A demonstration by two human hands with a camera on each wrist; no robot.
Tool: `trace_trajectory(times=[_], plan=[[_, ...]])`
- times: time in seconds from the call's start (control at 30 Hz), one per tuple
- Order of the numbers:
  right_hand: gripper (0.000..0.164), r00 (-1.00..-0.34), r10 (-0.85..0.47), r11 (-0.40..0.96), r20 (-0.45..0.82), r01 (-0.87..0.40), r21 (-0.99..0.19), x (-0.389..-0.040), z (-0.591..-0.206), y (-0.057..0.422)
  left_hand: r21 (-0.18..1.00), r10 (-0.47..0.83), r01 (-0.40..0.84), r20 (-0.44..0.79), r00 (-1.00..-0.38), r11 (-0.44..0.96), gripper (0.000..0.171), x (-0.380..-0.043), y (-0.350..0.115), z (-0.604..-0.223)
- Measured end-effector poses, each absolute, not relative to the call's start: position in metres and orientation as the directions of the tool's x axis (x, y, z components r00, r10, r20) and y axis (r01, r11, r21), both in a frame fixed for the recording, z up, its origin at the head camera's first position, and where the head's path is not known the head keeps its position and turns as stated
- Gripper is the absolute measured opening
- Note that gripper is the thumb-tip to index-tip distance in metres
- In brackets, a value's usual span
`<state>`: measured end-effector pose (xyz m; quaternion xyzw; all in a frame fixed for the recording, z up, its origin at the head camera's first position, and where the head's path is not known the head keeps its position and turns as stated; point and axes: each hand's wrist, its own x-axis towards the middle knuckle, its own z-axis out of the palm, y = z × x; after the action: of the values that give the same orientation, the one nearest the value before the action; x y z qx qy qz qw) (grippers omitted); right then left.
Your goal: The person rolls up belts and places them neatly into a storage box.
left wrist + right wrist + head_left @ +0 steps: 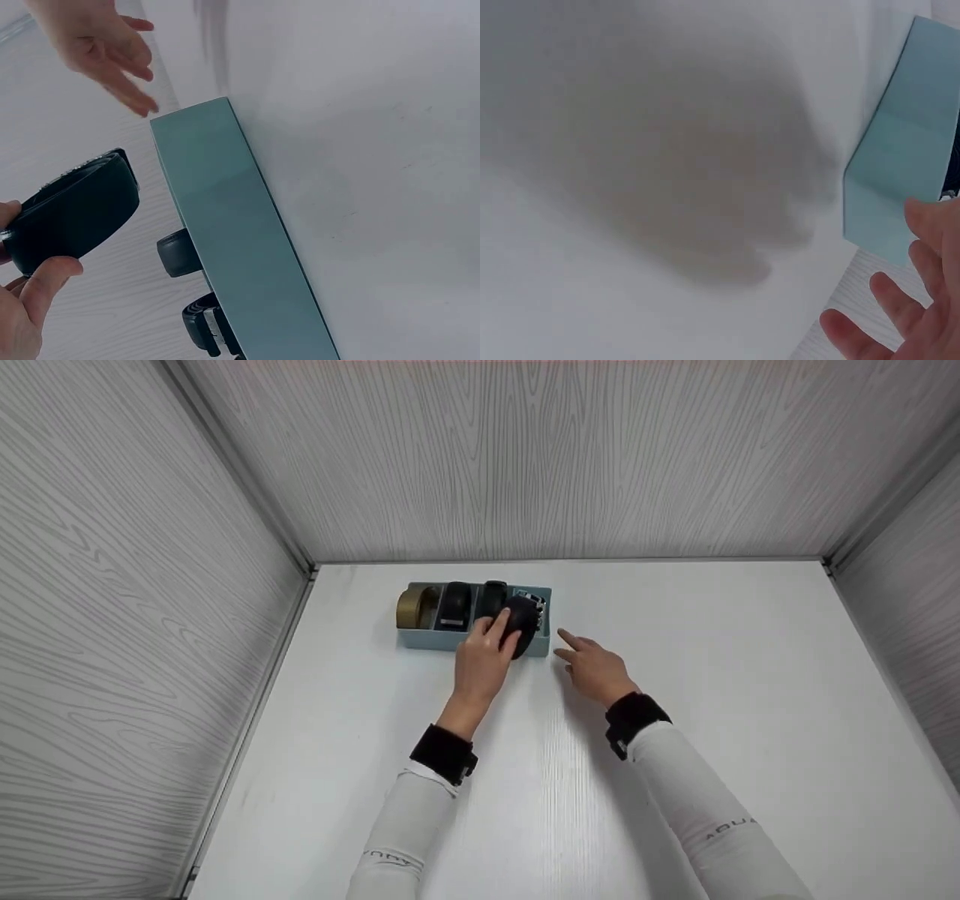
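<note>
My left hand (481, 656) pinches a rolled black belt (520, 624) between thumb and fingers, above the right end of a blue-green divided box (435, 639). In the left wrist view, the rolled belt (82, 214) is held clear of the box's rim, with a shiny edge along its top. My right hand (598, 667) is just off the box's right end, fingers spread and holding nothing. The right wrist view shows its fingertips right by the box wall (900, 150). Two more rolled black belts (455, 604) and a tan-gold rolled belt (410, 609) stand in the other compartments.
The box stands on a white table (720, 660), toward its back edge. Grey wood-grain panels (525, 465) rise behind the table and on both sides. Something silvery (529, 598) shows at the box's right compartment, partly behind the held belt.
</note>
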<state>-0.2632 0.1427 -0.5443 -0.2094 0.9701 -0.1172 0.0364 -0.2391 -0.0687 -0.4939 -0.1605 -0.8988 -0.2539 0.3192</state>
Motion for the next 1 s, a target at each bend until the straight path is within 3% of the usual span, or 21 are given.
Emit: trace_trajectory(times=[0.27, 0.43, 0.83, 1.0], plan=[[0.063, -0.92, -0.39, 0.881, 0.029, -0.382, -0.279, -0.263, -0.554, 0.141, 0.376, 0.095, 0.417, 0.638, -0.764, 0.827, 0.038, -0.246, -0.061, -0.496], [0.066, -0.914, -0.404, 0.89, -0.03, -0.385, -0.244, -0.267, -0.546, 0.14, 0.38, 0.097, 0.398, 0.61, -0.786, 0.835, 0.039, -0.249, -0.058, -0.496], [0.047, -0.865, -0.501, 0.812, 0.024, -0.479, -0.332, -0.258, -0.545, 0.157, 0.352, 0.142, 0.408, 0.585, -0.798, 0.842, 0.038, -0.252, -0.047, -0.493], [0.034, -0.875, -0.472, 0.758, 0.11, -0.466, -0.456, -0.256, -0.549, 0.168, 0.357, 0.149, 0.402, 0.564, -0.812, 0.843, 0.038, -0.251, -0.04, -0.497]])
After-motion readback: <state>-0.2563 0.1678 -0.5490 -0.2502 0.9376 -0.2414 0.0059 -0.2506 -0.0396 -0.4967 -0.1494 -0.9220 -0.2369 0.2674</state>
